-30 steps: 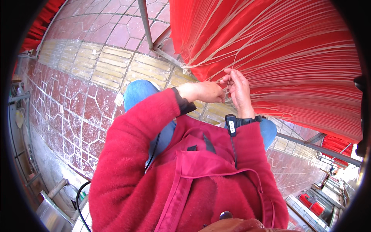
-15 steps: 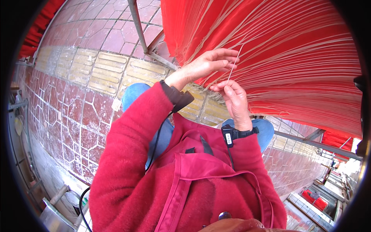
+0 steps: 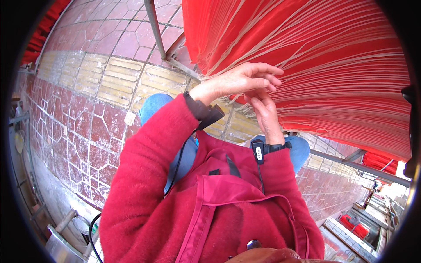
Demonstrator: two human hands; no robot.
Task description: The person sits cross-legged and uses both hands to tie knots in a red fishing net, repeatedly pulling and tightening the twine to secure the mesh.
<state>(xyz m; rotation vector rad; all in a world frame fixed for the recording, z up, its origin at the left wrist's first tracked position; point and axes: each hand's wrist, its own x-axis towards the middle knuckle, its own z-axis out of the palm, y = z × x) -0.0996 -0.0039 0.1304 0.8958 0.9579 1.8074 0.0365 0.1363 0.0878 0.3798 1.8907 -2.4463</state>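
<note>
Head view: found the left hand reaching over the near edge of a hanging red cloth, with fingers loosely bent, index finger stretched out; judged released. Found the right hand raised just beside and below it, with fingertips partly hidden behind the left hand; cannot tell whether grasping a thread. Located pale threads fanning across the red cloth, upper right of the hands, gathering into a frayed fringe near the left wrist. Noted a metal frame at the left of the red cloth. Recorded black straps on both wrists, a magenta apron over the lap, and yellow ribbed paving beside reddish paving beneath.
</note>
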